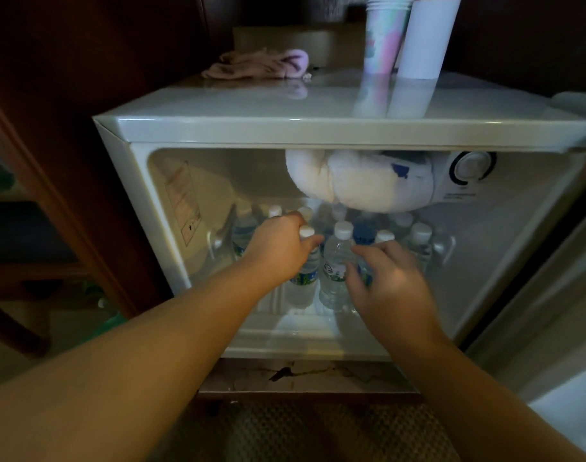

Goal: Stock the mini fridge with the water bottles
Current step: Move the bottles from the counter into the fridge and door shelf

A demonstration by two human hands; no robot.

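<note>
The white mini fridge (pixel 141 201) stands open in front of me. Several clear water bottles with white caps stand upright on its floor. My left hand (pixel 281 248) grips the neck of a front bottle (pixel 306 271), its white cap showing above my fingers. Beside it stands a second front bottle (pixel 335 265). My right hand (pixel 388 281) reaches in next to that bottle with fingers loosely spread, fingertips touching or nearly touching it. A blue-capped bottle (pixel 365 233) stands behind, and more bottles fill the back rows.
A lump of frost (pixel 345 185) hangs from the freezer section, with a thermostat dial (pixel 473 168) to its right. On the fridge top lie a pink cloth (pixel 261 63), a stack of paper cups (pixel 383 35) and a white roll (pixel 425 38). The open door (pixel 551 295) is at right.
</note>
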